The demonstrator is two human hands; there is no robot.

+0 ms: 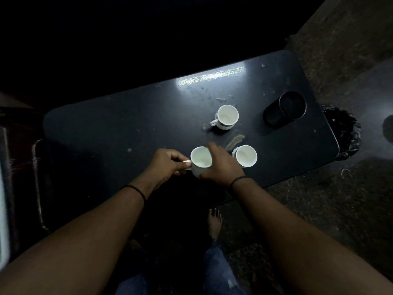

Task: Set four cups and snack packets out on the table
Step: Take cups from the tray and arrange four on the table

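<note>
Three white cups are on the dark table (127, 124). One cup (227, 117) stands alone toward the back, handle pointing left. A second cup (245, 156) stands to the right near the front edge. The third cup (201, 159) is at the front between my hands. My left hand (168, 165) pinches its handle. My right hand (221, 165) wraps around its right side. No snack packets are in view.
A dark cylindrical container (286, 109) lies on its side at the table's right end. A bin lined with a black bag (346, 133) stands past the right edge. A bare foot (214, 222) is on the floor below the front edge. Dark furniture (12, 188) stands at left.
</note>
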